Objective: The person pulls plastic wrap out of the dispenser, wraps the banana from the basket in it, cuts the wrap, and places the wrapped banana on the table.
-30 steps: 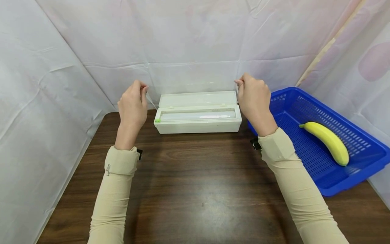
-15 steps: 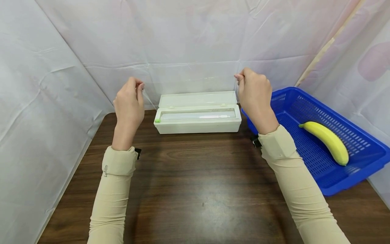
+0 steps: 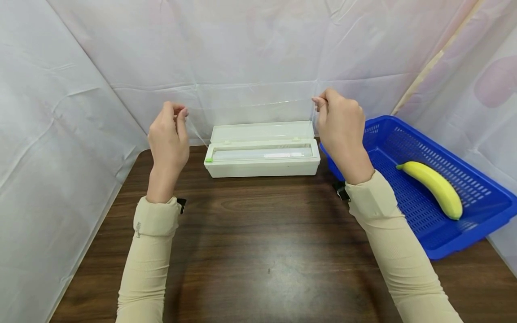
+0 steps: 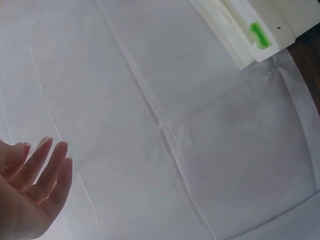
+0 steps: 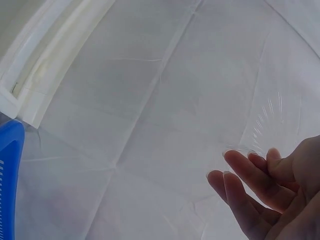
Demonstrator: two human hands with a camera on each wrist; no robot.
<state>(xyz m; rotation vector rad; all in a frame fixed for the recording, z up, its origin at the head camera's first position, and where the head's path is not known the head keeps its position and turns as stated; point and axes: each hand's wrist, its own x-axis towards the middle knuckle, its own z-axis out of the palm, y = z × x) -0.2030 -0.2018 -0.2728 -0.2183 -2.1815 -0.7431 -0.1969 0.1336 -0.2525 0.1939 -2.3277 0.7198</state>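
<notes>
Between my two raised hands stretches a sheet of clear plastic wrap (image 3: 258,106), its top edge catching the light. It runs down to a white wrap dispenser box (image 3: 261,168), whose lid (image 3: 262,130) is flipped up at the back. A green slider (image 3: 208,159) sits at the box's left end. My left hand (image 3: 168,138) pinches the sheet's left corner between thumb and fingers. At the right corner, my right hand (image 3: 341,123) does the same; in the right wrist view creases fan out from the pinching fingertips (image 5: 274,155). Inside the box shows the roll (image 3: 258,153).
A blue plastic basket (image 3: 476,226) stands on the right of the dark wooden table (image 3: 258,251), with a yellow banana (image 3: 436,186) in it. Pale curtain sheets (image 3: 258,45) hang behind the box and along both sides.
Both hands have risen slightly, the left also shifting left and the right slightly right. The wrap between them is drawn higher and its top edge shows straighter. The box has stayed put.
</notes>
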